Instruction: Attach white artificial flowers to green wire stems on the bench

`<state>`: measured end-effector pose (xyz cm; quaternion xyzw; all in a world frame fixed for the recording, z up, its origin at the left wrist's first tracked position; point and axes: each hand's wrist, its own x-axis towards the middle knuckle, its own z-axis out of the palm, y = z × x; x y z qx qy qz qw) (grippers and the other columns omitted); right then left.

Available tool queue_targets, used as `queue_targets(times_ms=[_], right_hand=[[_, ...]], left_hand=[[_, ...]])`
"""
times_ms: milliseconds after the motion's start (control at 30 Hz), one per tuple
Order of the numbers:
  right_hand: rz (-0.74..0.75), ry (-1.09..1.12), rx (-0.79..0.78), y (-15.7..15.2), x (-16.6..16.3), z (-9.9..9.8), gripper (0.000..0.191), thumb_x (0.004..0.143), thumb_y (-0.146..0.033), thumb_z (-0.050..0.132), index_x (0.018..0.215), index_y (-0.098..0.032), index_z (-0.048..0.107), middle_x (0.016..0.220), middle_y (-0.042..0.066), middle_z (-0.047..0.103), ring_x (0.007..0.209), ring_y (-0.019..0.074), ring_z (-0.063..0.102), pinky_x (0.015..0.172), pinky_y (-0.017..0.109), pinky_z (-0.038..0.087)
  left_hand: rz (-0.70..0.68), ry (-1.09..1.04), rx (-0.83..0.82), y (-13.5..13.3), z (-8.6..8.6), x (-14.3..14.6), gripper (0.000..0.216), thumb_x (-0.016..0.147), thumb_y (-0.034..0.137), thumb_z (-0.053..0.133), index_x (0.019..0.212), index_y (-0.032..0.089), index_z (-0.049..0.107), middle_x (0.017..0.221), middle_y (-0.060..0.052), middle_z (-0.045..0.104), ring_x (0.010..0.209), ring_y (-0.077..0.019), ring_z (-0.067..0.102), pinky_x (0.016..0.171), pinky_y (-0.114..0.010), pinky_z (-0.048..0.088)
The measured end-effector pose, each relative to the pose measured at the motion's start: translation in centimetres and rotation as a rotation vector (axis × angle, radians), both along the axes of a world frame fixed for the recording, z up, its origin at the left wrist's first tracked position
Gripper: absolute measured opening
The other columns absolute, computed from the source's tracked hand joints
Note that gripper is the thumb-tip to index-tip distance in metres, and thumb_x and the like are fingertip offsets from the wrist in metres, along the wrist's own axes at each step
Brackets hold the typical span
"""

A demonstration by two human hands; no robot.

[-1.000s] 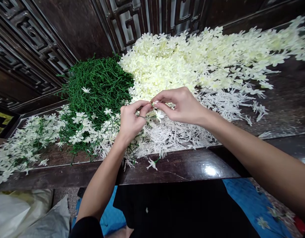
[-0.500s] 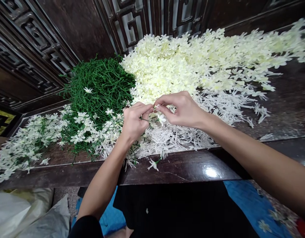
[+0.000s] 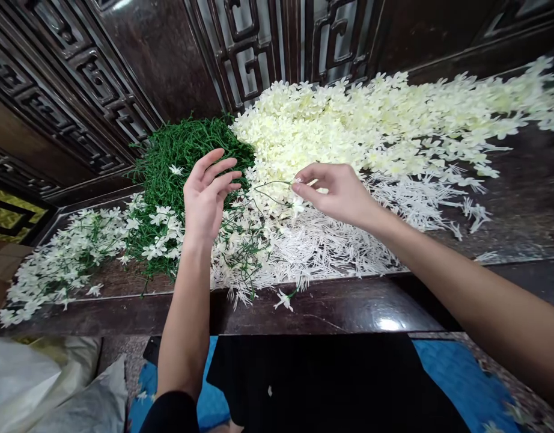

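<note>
Right hand [image 3: 337, 195] pinched a thin green stem [image 3: 270, 191] between closed fingers, above the white flower pile [image 3: 349, 126]. Left hand [image 3: 207, 195] hovered beside it, fingers spread and empty.

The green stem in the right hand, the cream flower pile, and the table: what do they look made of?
Green stem, pinched by the right hand: likely plastic, thin and uniformly green. Cream flower pile: probably fabric or plastic, with identical matte petals. Table: seemingly dark varnished wood, glossy with a light reflection. Left hand is open, holding nothing.
</note>
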<state>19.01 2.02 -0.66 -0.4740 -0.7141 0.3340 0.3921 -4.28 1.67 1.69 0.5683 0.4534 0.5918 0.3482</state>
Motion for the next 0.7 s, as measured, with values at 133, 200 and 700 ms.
queue_targets(times_ms=[133,200,700], right_hand=[[0.280,-0.002,-0.030,-1.4,-1.5,-0.7,0.026,0.092,-0.035,0.063,0.108,-0.018,0.075,0.117,0.013,0.074,0.105,0.0282,0.070,0.093,0.054,0.059],[0.451,-0.038,0.036,-1.9,-1.8,-0.9,0.039,0.094,-0.042,0.062,0.125,-0.021,0.070,0.136,0.012,0.066,0.121,0.0302,0.064,0.105,0.057,0.052],[0.124,-0.012,0.084,-0.3,-0.1,-0.4,0.037,0.093,-0.037,0.060,0.116,-0.011,0.074,0.107,0.015,0.077,0.094,0.0279,0.073,0.075,0.047,0.063]], left_hand=[[0.101,-0.079,-0.062,0.5,-0.5,-0.2,0.028,0.075,0.018,0.068,0.103,0.021,0.066,0.100,-0.004,0.075,0.082,-0.0151,0.072,0.074,-0.027,0.061],[0.147,-0.053,-0.060,0.6,-0.6,-0.4,0.026,0.076,0.019,0.068,0.101,0.021,0.065,0.097,-0.004,0.075,0.080,-0.0144,0.072,0.072,-0.027,0.061],[-0.130,0.936,-0.193,-0.7,-0.4,0.0,0.032,0.083,0.035,0.073,0.111,0.020,0.072,0.104,-0.008,0.077,0.100,-0.0227,0.069,0.083,-0.033,0.053]])
